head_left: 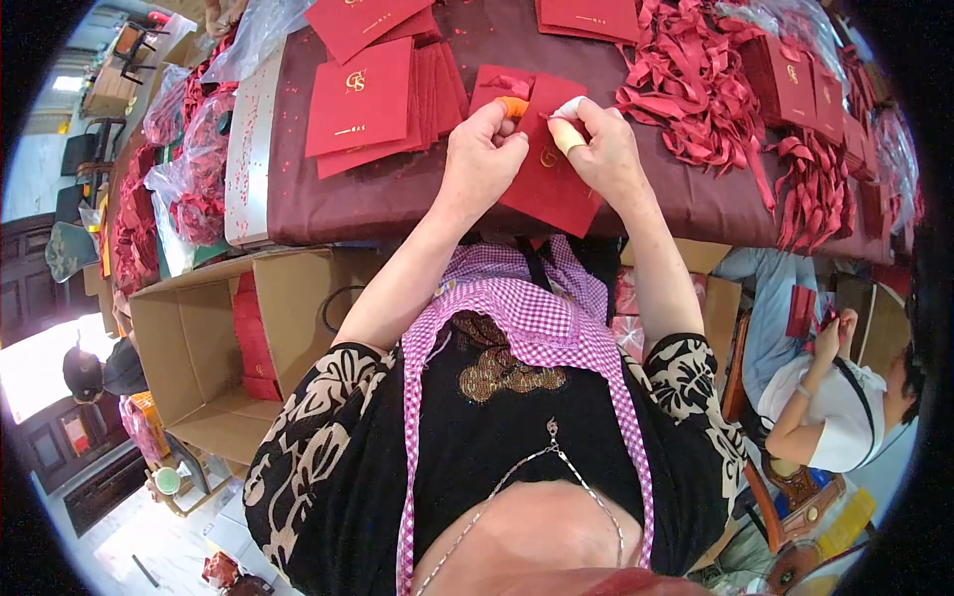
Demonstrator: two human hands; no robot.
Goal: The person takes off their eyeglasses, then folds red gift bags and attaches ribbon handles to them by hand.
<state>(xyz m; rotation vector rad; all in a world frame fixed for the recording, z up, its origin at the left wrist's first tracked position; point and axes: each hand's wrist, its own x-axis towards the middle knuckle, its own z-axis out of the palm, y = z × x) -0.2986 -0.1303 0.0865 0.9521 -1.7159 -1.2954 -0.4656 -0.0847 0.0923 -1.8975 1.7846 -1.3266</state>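
Close to the table's near edge, both my hands are closed on a red card (553, 195) with a small gold emblem. My left hand (479, 159), with an orange cover on one fingertip, pinches at its left side. My right hand (604, 154) pinches near its upper right; one finger has a white covering and another a pale yellow one. A bit of red ribbon (511, 83) shows just above my left fingers. What lies between the fingertips is partly hidden.
Stacked red cards (360, 99) lie left of my hands, and a heap of red ribbons (696, 89) lies right. More cards (795, 84) stand beyond the ribbons. Below the dark red tablecloth (338, 204) sits an open cardboard box (194, 333). Another person (830, 407) works at the right.
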